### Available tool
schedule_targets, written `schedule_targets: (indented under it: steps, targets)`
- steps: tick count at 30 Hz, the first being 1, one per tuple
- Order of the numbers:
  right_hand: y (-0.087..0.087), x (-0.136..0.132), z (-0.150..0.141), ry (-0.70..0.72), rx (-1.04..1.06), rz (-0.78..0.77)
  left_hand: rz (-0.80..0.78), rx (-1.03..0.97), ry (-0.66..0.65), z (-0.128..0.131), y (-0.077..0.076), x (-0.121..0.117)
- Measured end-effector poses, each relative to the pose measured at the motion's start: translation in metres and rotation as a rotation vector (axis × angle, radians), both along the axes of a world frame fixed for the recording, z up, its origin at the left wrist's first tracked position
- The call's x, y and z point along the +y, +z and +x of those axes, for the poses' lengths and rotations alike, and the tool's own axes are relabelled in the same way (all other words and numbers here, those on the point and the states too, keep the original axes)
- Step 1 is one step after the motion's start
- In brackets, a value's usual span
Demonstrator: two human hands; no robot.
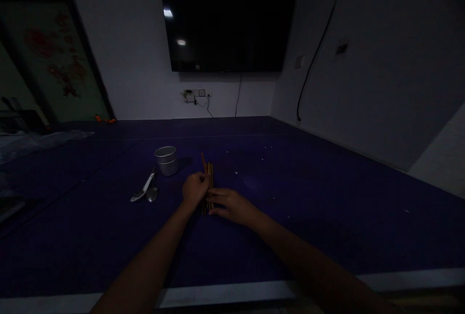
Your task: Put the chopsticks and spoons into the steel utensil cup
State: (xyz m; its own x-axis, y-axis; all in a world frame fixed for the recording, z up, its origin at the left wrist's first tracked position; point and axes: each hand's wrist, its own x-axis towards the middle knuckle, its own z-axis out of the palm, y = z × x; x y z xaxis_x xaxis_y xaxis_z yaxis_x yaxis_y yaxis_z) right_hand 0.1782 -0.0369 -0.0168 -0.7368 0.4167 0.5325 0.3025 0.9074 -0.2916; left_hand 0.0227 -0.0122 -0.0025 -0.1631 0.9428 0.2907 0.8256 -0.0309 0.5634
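Note:
A small bundle of thin brown sticks that look like chopsticks (pixel 211 173) lies on the dark purple tabletop (pixel 290 183), pointing away from me. My left hand (pixel 195 189) is closed around the left side of the bundle, and one orange-toned stick slants out above its fingers. From the right, my right hand (pixel 230 204) has its fingers and thumb against the lower part of the same sticks. The palms and some of the sticks are hidden by my fingers.
To the left stand a metal cup (pixel 167 161), a white-handled utensil (pixel 145 188) and a metal spoon (pixel 152 194). Clear plastic wrapping (pixel 43 142) lies at far left. Small white scraps dot the tabletop. Behind are a wall-mounted television (pixel 232 23) and power sockets (pixel 202 93).

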Motion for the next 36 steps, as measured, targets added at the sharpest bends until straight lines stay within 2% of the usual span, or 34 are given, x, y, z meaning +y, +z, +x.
schedule_targets:
  steps: [5, 13, 18, 24, 36]
  targets:
    - [-0.002, 0.001, 0.001, -0.001, -0.001, 0.004, -0.018, 0.025, -0.02, -0.001, 0.0, 0.004]
    - [-0.003, -0.001, 0.003, -0.132, -0.04, 0.039, -0.091, 0.17, 0.047, -0.021, 0.003, 0.011]
    - [0.0, -0.001, 0.005, -0.093, -0.092, 0.026, -0.185, 0.331, 0.046, -0.023, 0.001, 0.01]
    - [0.004, -0.003, 0.004, -0.03, -0.16, 0.003, -0.229, 0.462, 0.01, -0.015, 0.002, 0.006]
    - [0.007, -0.004, 0.005, 0.013, -0.174, -0.017, -0.192, 0.55, -0.088, -0.012, 0.002, 0.002]
